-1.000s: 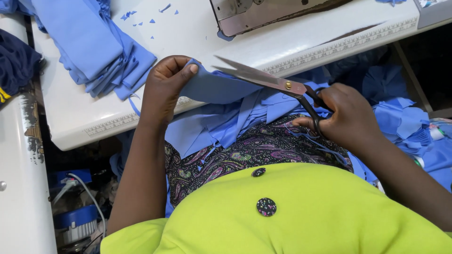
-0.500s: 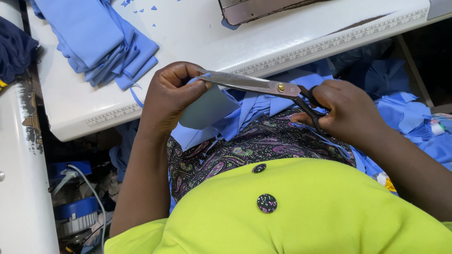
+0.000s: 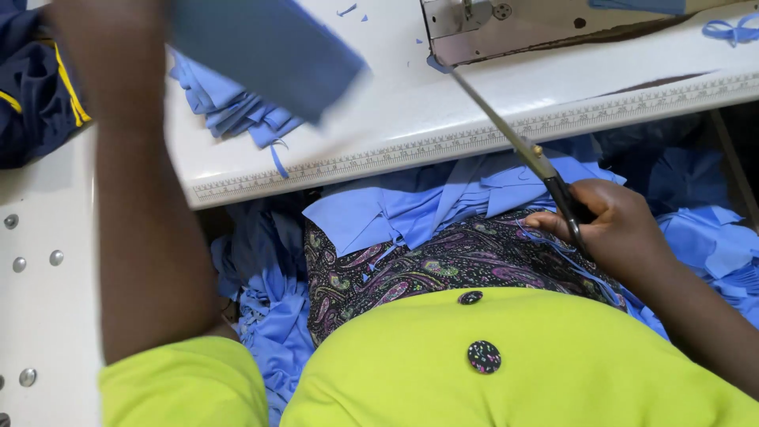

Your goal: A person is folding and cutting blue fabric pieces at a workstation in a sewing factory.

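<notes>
Scissors point(image 3: 514, 134), blades pointing up-left, right hand point(image 3: 624, 229)

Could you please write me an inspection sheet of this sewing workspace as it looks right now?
Surface: white table with a ruler strip along its front edge.
Job's things: blue fabric piece, blurred, raised by the left hand; scissors shut, in the right hand.
Clutter: blue fabric stack on the table; blue fabric pieces on the lap; small scraps.
Fingers: right ones wrapped round the scissor handles.
Cables: nothing seen.
Surroundings: sewing machine; dark garment at left.
</notes>
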